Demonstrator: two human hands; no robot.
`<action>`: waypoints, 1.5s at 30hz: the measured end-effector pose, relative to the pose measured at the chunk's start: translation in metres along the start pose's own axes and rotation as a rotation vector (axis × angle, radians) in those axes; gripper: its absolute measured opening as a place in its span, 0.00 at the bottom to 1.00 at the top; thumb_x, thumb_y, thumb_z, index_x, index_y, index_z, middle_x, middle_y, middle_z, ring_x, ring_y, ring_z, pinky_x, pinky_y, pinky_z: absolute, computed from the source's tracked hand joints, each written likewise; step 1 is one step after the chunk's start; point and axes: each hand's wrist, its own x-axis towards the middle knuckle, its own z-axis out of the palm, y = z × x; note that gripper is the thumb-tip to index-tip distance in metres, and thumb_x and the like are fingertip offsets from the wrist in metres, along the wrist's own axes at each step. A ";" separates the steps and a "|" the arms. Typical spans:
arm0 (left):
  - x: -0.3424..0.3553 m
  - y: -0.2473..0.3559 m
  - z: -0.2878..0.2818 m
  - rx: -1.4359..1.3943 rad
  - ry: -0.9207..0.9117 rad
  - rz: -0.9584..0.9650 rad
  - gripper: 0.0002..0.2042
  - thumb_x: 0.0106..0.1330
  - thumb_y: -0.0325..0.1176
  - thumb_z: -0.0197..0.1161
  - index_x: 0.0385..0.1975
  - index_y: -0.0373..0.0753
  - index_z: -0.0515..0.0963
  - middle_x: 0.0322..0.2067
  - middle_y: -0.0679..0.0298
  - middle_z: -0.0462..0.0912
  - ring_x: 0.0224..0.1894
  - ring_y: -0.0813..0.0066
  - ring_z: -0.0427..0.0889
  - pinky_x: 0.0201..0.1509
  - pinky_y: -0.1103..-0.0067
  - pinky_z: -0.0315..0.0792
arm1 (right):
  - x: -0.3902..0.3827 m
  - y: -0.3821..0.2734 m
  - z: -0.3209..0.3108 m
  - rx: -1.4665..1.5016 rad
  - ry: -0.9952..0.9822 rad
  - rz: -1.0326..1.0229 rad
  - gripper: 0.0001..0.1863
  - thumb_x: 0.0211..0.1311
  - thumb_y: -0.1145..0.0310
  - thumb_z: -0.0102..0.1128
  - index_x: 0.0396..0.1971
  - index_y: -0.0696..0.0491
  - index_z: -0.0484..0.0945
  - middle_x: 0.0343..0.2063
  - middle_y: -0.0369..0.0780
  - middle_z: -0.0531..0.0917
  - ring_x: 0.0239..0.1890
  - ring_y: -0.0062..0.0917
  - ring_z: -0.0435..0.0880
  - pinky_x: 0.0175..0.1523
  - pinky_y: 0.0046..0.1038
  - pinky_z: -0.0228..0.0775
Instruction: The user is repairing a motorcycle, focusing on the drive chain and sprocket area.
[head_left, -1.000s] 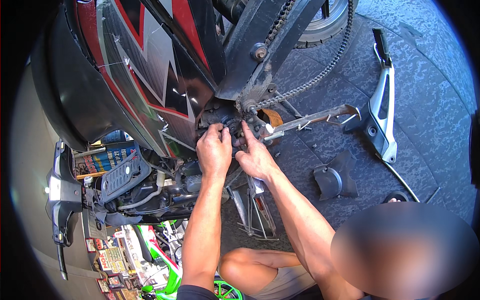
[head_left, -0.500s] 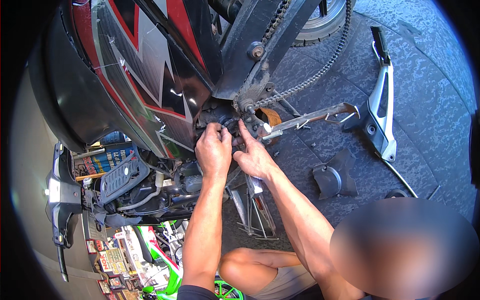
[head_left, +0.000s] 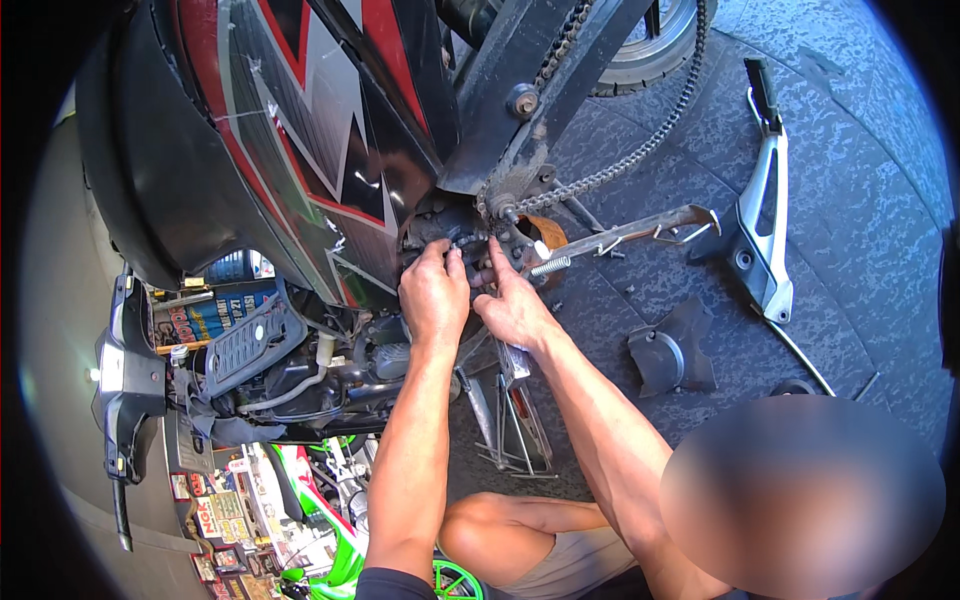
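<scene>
The left hand has curled fingers, the right hand a straight forefinger; what they grip, I cannot tell. Both are at the dirty grey metal engine part, near the dark steel chain.

to your right, the mottled floor carries a silver bracket, dark cover and thin rod.
</scene>
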 end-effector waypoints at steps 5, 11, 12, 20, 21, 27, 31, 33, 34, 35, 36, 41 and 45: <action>0.000 0.003 0.000 0.019 0.003 0.015 0.09 0.65 0.29 0.65 0.40 0.31 0.84 0.31 0.47 0.87 0.35 0.52 0.89 0.40 0.67 0.80 | 0.000 0.000 -0.001 0.016 -0.003 0.001 0.50 0.52 0.71 0.55 0.76 0.60 0.44 0.52 0.47 0.83 0.58 0.41 0.80 0.66 0.34 0.66; -0.002 0.000 0.000 -0.021 0.000 0.030 0.09 0.64 0.29 0.66 0.39 0.31 0.83 0.32 0.47 0.87 0.36 0.53 0.89 0.40 0.67 0.80 | -0.002 0.000 -0.001 0.049 -0.019 -0.014 0.48 0.53 0.71 0.54 0.76 0.58 0.46 0.52 0.48 0.83 0.59 0.41 0.80 0.66 0.34 0.66; -0.002 0.000 0.001 -0.023 0.003 0.030 0.09 0.64 0.29 0.66 0.39 0.31 0.83 0.32 0.47 0.87 0.35 0.53 0.89 0.40 0.67 0.80 | -0.003 0.000 -0.001 0.050 -0.010 -0.007 0.47 0.53 0.72 0.54 0.76 0.57 0.49 0.52 0.48 0.83 0.59 0.41 0.80 0.66 0.34 0.67; -0.001 0.003 -0.001 -0.008 0.015 0.037 0.08 0.64 0.29 0.66 0.38 0.31 0.83 0.32 0.48 0.87 0.35 0.53 0.89 0.39 0.67 0.80 | -0.008 -0.005 -0.002 0.005 0.048 -0.057 0.41 0.53 0.74 0.50 0.73 0.56 0.58 0.53 0.49 0.82 0.58 0.36 0.80 0.66 0.30 0.65; -0.001 0.003 -0.001 -0.002 0.016 0.036 0.09 0.64 0.30 0.66 0.38 0.31 0.83 0.32 0.48 0.87 0.35 0.53 0.89 0.39 0.67 0.80 | -0.008 -0.005 -0.002 0.002 0.039 -0.051 0.42 0.53 0.75 0.50 0.74 0.56 0.58 0.54 0.49 0.82 0.59 0.36 0.80 0.66 0.30 0.65; 0.000 0.001 0.003 -0.008 0.023 0.033 0.09 0.64 0.31 0.67 0.38 0.32 0.83 0.32 0.48 0.87 0.35 0.51 0.88 0.40 0.67 0.79 | -0.002 0.002 0.001 -0.014 0.044 -0.104 0.42 0.52 0.74 0.52 0.73 0.55 0.59 0.60 0.53 0.76 0.64 0.44 0.75 0.68 0.36 0.64; -0.002 -0.001 0.000 -0.004 0.028 0.065 0.09 0.65 0.31 0.66 0.39 0.32 0.83 0.32 0.48 0.87 0.35 0.51 0.88 0.40 0.66 0.79 | -0.004 0.002 0.002 -0.032 0.055 -0.124 0.41 0.52 0.74 0.51 0.72 0.57 0.60 0.59 0.55 0.76 0.63 0.45 0.75 0.69 0.36 0.63; -0.002 0.000 -0.001 -0.035 0.039 0.069 0.10 0.65 0.31 0.66 0.41 0.32 0.83 0.32 0.47 0.87 0.35 0.51 0.88 0.40 0.66 0.79 | -0.007 0.000 0.001 -0.040 0.052 -0.108 0.41 0.52 0.74 0.51 0.72 0.57 0.61 0.59 0.55 0.77 0.63 0.45 0.76 0.69 0.36 0.64; -0.001 0.000 -0.001 -0.042 0.029 0.053 0.10 0.65 0.31 0.66 0.42 0.32 0.83 0.32 0.47 0.87 0.35 0.51 0.88 0.40 0.65 0.79 | -0.008 -0.001 0.000 -0.046 0.046 -0.062 0.40 0.53 0.74 0.51 0.72 0.58 0.61 0.58 0.55 0.77 0.62 0.45 0.76 0.69 0.36 0.64; -0.001 0.000 -0.002 -0.045 -0.004 0.018 0.11 0.65 0.32 0.66 0.42 0.33 0.83 0.32 0.47 0.87 0.35 0.51 0.88 0.41 0.65 0.79 | -0.010 -0.003 0.000 -0.046 0.052 -0.084 0.40 0.53 0.74 0.51 0.72 0.58 0.61 0.58 0.55 0.77 0.62 0.45 0.76 0.69 0.36 0.64; -0.001 0.000 -0.002 -0.045 0.015 0.035 0.11 0.65 0.32 0.66 0.43 0.32 0.83 0.32 0.47 0.86 0.35 0.50 0.87 0.41 0.65 0.79 | -0.012 -0.003 0.000 -0.051 0.060 -0.095 0.40 0.53 0.74 0.51 0.71 0.58 0.61 0.58 0.55 0.78 0.62 0.45 0.77 0.69 0.36 0.64; -0.002 0.000 -0.003 -0.047 0.017 0.039 0.10 0.66 0.32 0.65 0.42 0.34 0.83 0.33 0.47 0.86 0.36 0.48 0.87 0.41 0.63 0.78 | -0.017 -0.001 -0.002 -0.052 0.038 -0.067 0.39 0.54 0.73 0.52 0.71 0.59 0.62 0.57 0.53 0.80 0.61 0.42 0.79 0.67 0.34 0.65; -0.005 0.002 -0.009 -0.041 -0.029 0.046 0.09 0.66 0.33 0.64 0.42 0.37 0.83 0.35 0.48 0.86 0.39 0.45 0.85 0.43 0.60 0.78 | -0.016 0.001 0.000 -0.075 0.062 -0.086 0.39 0.55 0.72 0.52 0.71 0.58 0.61 0.55 0.52 0.81 0.58 0.41 0.80 0.65 0.34 0.67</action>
